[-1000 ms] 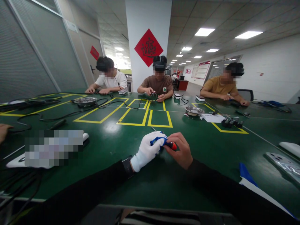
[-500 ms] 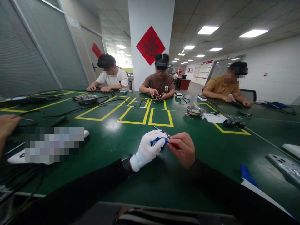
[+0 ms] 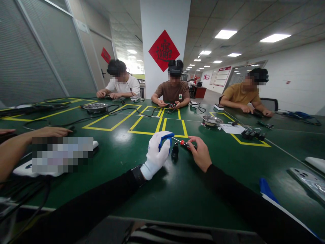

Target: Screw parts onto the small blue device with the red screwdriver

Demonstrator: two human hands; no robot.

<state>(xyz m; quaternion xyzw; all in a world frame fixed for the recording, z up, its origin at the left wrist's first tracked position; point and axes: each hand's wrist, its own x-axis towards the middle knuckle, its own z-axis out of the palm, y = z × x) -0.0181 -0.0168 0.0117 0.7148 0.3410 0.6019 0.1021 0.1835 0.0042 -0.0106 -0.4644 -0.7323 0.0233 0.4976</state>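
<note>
A small black part (image 3: 175, 150) stands upright on the green table between my hands. Just left of it is my left hand (image 3: 158, 150), in a white glove with blue fingertips, its fingers curved and apart with nothing visible in them. On the other side, my bare right hand (image 3: 200, 150) has its thumb and fingers round the handle of a red and black screwdriver (image 3: 186, 145). The screwdriver's shaft points left, behind the black part, towards my gloved fingers.
Across the table (image 3: 114, 183) sit three people. A person's hand (image 3: 52, 132) reaches in from the left, above a white device (image 3: 22, 168). Metal bowls (image 3: 212, 120), black parts (image 3: 254, 134), cables, a paper sheet and a blue-white glove (image 3: 267, 191) lie around.
My hands have moved apart and the black part now stands on the table between them. The fingers of my left hand have opened. At the left, another person's hand has reached further in.
</note>
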